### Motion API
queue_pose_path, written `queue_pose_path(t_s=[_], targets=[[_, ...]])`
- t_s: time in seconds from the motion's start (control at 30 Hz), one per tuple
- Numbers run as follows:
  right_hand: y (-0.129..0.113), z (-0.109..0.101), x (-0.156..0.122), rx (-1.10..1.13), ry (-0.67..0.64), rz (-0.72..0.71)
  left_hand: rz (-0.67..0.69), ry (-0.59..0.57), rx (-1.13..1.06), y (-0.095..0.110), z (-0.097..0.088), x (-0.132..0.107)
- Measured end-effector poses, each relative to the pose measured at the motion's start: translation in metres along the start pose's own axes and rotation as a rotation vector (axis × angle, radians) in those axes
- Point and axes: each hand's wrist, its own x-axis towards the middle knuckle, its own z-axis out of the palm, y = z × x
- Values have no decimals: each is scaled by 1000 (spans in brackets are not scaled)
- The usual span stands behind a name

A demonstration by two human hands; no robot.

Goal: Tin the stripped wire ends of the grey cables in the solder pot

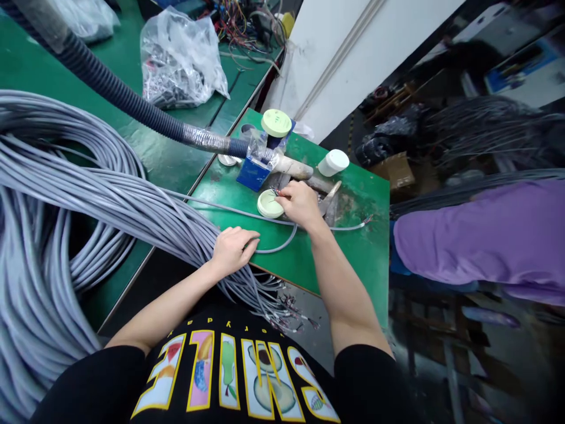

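My right hand pinches the stripped end of a grey cable, its thin coloured wires poking out just above a small pale green tin. The cable loops back across the small green table to my left hand. That hand rests on a thick bundle of grey cables at the table's near left corner, fingers curled over the bundle. The bundle's stripped ends hang off the table's front edge.
A big coil of grey cable fills the left. A dark corrugated hose runs to a blue fixture. A green-lidded jar, a white jar and a plastic bag stand behind. A person in purple sits right.
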Motion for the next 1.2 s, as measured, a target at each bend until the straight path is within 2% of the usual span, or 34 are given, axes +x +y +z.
queue_pose_path(t_s=[0.27, 0.5, 0.6, 0.67, 0.77, 0.9, 1.0, 1.2], targets=[[-5, 2, 6, -100, -93, 14, 21, -1, -48, -2, 2, -1], [-12, 0, 8, -147, -116, 5, 52, 8, -23, -3, 2, -2], [-5, -4, 6, -127, -93, 27, 80, 54, -20, -3, 1, -2], [7, -9, 0, -110, -37, 90, 89, 108, -40, -3, 0, -2], [35, -12, -11, -97, 80, 265, 95, 186, -76, -2, -2, -1], [66, -5, -22, -83, 167, 465, 131, 236, -87, -1, -4, 0], [75, 4, -23, -84, 143, 539, 144, 239, -72, -1, -4, 1], [78, 12, -16, -104, 60, 607, 154, 232, -44, -1, -4, 1]])
